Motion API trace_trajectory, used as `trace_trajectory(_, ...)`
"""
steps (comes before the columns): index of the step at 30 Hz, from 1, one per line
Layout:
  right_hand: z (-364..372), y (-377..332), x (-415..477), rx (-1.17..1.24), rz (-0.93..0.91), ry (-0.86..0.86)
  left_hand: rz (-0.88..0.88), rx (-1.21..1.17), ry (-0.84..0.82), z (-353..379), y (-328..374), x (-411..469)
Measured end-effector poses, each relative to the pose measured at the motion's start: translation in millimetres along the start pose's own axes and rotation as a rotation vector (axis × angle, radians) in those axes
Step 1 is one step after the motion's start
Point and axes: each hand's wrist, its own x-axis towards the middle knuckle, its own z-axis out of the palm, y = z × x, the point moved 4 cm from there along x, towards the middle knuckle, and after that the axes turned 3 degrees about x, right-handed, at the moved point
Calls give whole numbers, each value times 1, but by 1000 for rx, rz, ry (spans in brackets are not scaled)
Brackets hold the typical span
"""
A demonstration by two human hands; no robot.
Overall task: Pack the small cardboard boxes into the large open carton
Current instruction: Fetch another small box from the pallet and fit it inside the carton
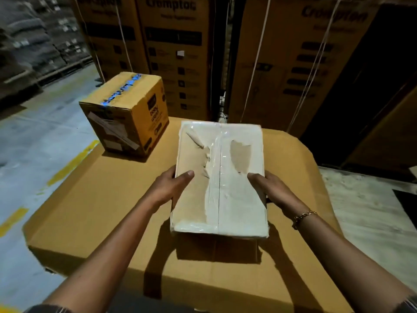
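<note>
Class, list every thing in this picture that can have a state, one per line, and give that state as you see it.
White-topped cardboard box: taped shut, top paper torn, held at both sides.
Left hand: gripping the box's left side.
Right hand: gripping the box's right side.
Brown cardboard box with blue tape: sealed, upright, resting apart from the hands.
Large flat brown cardboard surface: closed as far as shown; no opening visible.
Tall printed cartons: upright, strapped.

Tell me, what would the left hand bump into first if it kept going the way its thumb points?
Probably the white taped box itself: the left hand already grips its side, thumb on top.
</note>
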Motion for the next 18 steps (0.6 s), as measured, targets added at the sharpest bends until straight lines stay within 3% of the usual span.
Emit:
trace_trajectory(5,-18,4,-9,56,-199,32,138,-88,55,1,9,-13)
trace_trajectory(10,-32,16,-19,225,-32,27,103,-72,-70,-2,1,-19)
trace_trajectory(15,-59,-13,-23,358,50,116,2,-335,11,-22,33,-19)
trace_trajectory(18,-58,-45,-25,364,78,76,-90,-297,-77,-19,56,-14)
